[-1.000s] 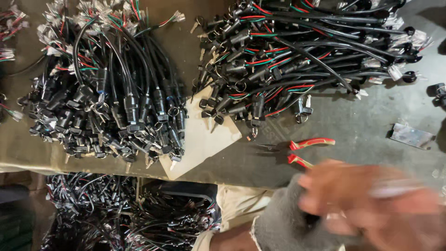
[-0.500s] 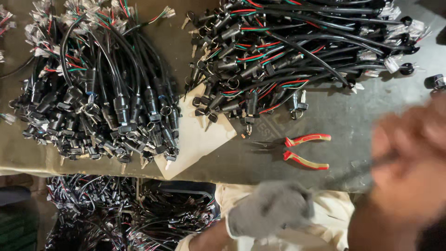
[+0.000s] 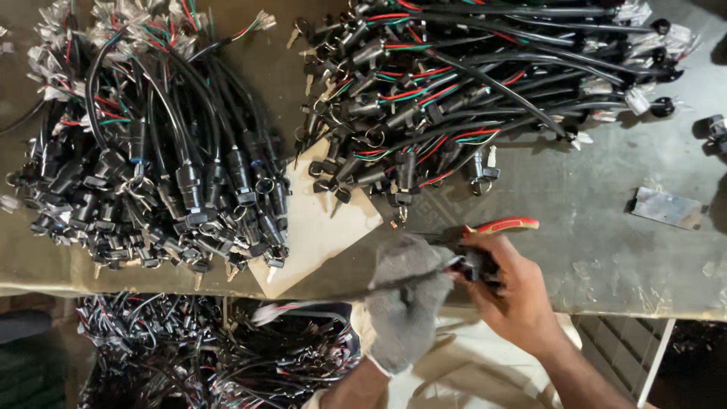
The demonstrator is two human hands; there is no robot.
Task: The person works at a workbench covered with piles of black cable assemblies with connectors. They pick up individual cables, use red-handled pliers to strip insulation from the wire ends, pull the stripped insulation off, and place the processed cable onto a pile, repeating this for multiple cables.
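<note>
Head view, looking down on a grey work surface (image 3: 606,257).

Left hand (image 3: 409,303), in a grey glove, has its grip closed around a black cable (image 3: 356,289) close to its connector; the cable trails off to the left, past the surface edge, ending in coloured wires. Glove likely there to protect the holding hand. Right hand (image 3: 515,291), bare, has its grip closed on the black connector (image 3: 473,265) at the cable's end, fingers pinching it. The two hands meet just in front of the surface edge, so the piece is braced from both sides.

Pliers (image 3: 503,225) with red handles lie on the surface just behind the right hand, within easy reach; one pair.

Two big heaps of like cables on the surface: left heap (image 3: 151,151) and right heap (image 3: 454,83), kept apart, too dense to count. Beige card (image 3: 318,227) lies between them, one sheet. One small metal plate (image 3: 666,208) at right. Below the surface, a bin (image 3: 189,348) holds more cables.
</note>
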